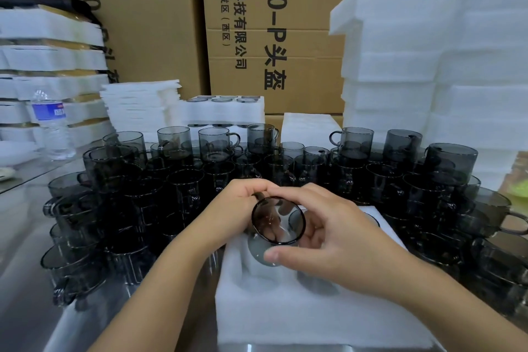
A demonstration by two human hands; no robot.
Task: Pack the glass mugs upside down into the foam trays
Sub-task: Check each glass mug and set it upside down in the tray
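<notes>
Cardboard cartons [285,23] back the bench. Stacked foam trays [428,66] stand at right. Loose smoked-glass mugs [177,180] crowd the tabletop, some stacked. Near foam tray [285,308]: pockets show grey, contents unclear. Rear tray [223,111]: round glass ends fill its top pockets. One mug [278,220], tilted above the near tray, is gripped by left hand [237,208] and right hand [337,237], fingers curled round it.
</notes>
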